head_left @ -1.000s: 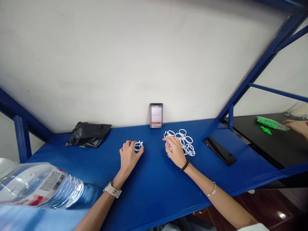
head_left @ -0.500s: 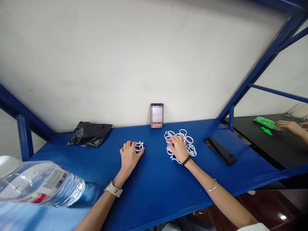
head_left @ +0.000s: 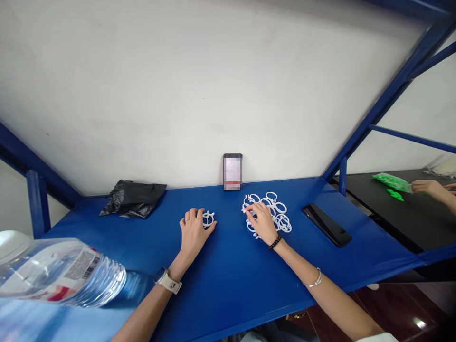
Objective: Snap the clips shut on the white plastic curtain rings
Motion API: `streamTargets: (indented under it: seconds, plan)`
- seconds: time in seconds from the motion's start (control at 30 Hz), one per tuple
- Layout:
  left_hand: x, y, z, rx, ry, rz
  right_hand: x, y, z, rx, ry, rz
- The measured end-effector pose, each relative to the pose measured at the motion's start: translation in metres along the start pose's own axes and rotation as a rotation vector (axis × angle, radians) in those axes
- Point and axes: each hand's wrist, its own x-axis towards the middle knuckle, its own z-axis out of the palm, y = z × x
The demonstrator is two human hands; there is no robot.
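left of the phone (head_left: 232, 171), left hand (head_left: 194, 232) lay flat, released, on white rings (head_left: 208, 219); right of it, right hand (head_left: 263, 223) touched the ring pile (head_left: 280, 214), grip unclear; bottle label (head_left: 76, 270) illegible.

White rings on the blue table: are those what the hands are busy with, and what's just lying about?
In use: left hand, resting on a few white rings; right hand, on the ring pile.
Lying about: black bag, upright phone, flat phone, water bottle, a neighbour's green pieces.

Both arms reach forward — left hand (head_left: 193, 231) flat, right hand (head_left: 262, 222) curled palm-down.
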Motion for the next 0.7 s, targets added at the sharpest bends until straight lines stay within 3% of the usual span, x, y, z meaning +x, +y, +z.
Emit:
streamTargets:
  seconds: [0.23,0.43,0.7]
  plan:
    - [-0.005,0.013,-0.006,-0.17,0.036,0.255,-0.006,-0.017,0.0,0.222,-0.014,-0.002]
    - [-0.016,0.028,-0.01,-0.356,-0.055,0.467,-0.015,-0.04,-0.004,0.414,-0.051,-0.085]
    - [-0.018,0.029,-0.009,-0.502,-0.106,0.425,-0.025,-0.05,0.001,0.611,-0.129,-0.033]
